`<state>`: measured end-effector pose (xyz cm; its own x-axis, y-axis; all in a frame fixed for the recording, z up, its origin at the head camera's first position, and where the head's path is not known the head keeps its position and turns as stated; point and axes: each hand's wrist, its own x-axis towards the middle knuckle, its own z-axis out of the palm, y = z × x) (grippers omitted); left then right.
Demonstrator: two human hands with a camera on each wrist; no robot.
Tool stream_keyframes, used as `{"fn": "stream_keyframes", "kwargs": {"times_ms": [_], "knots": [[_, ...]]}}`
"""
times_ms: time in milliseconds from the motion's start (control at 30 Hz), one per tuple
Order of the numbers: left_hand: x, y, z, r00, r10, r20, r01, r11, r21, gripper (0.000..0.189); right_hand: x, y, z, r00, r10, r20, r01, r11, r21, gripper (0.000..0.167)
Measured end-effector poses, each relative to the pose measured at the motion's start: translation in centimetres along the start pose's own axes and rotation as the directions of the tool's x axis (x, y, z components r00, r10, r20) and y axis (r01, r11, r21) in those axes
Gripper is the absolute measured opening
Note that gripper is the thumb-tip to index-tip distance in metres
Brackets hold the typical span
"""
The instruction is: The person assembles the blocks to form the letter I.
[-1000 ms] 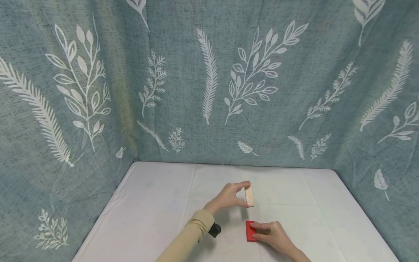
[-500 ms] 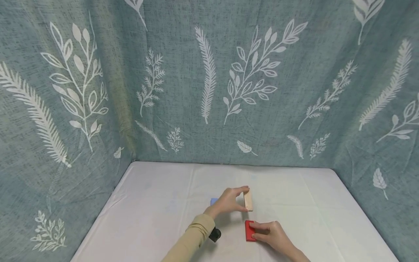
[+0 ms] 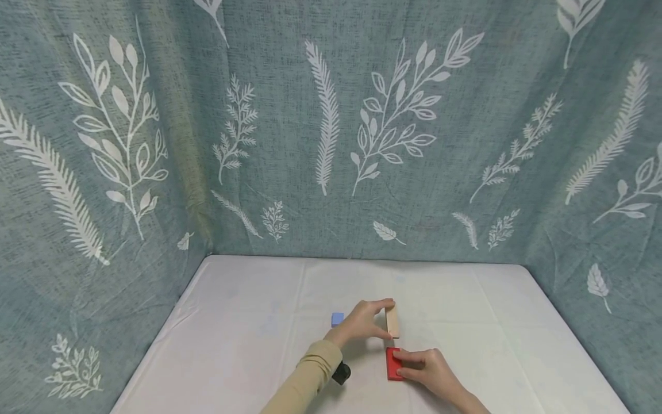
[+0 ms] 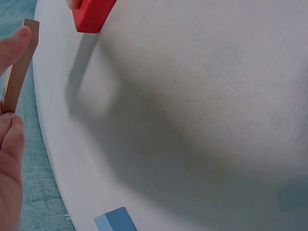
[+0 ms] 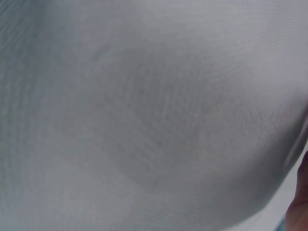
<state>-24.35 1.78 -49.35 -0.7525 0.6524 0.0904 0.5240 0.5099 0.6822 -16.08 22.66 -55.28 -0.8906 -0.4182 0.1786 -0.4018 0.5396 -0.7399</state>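
Note:
My left hand [image 3: 362, 321] pinches a plain wooden block [image 3: 392, 322] by its two ends, thumb at the near end and fingers at the far end. In the left wrist view this wooden block [image 4: 20, 67] is raised above the table. Just nearer to me, my right hand [image 3: 429, 368] holds a red block [image 3: 394, 364] between thumb and fingers. The red block [image 4: 93, 15] also shows at the top of the left wrist view. Only a bit of the right hand [image 5: 299, 197] appears at the right wrist view's edge.
A small blue block [image 3: 338, 319] lies on the white-covered table [image 3: 248, 333], just left of the left hand. The black wrist camera [image 3: 341, 373] sits under the left wrist. A leaf-patterned teal curtain [image 3: 289, 144] stands behind the table and along its sides.
My left hand has brought the wooden block nearer to the red one and to me. The blue block has come into sight beside the left wrist. The right hand stays nearly still.

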Motion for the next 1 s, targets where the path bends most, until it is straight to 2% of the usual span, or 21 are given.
{"fn": "stream_keyframes", "kwargs": {"times_ms": [233,533,667,767,833,1000], "knots": [[0.1,-0.2,0.1,1.0,-0.011,-0.012,0.012,1.0,0.021,0.071,0.0,0.1,0.1,1.0,0.004,0.001,-0.004,1.0,0.002,0.034],[-0.2,-0.2,0.4,1.0,-0.03,0.006,0.03,0.999,-0.015,0.068,0.0,0.1,0.0,1.0,0.005,0.004,-0.005,1.0,-0.007,0.034],[-0.4,-0.2,0.4,1.0,0.002,0.002,-0.002,1.0,0.006,0.067,0.0,0.1,0.0,1.0,-0.008,0.005,0.008,1.0,-0.003,0.035],[-0.3,-0.3,0.7,1.0,-0.011,0.004,0.011,1.0,0.015,0.068,0.0,0.1,0.0,1.0,-0.014,0.005,0.014,1.0,0.003,0.035],[-0.1,-0.3,1.0,0.999,-0.05,0.013,0.05,0.999,0.0,0.069,0.0,0.1,0.0,1.0,-0.017,0.003,0.017,1.0,0.008,0.036],[0.0,-0.3,1.3,0.996,-0.089,0.018,0.089,0.996,0.014,0.07,-0.1,0.2,0.0,1.0,-0.025,-0.002,0.025,1.0,0.01,0.036]]}}
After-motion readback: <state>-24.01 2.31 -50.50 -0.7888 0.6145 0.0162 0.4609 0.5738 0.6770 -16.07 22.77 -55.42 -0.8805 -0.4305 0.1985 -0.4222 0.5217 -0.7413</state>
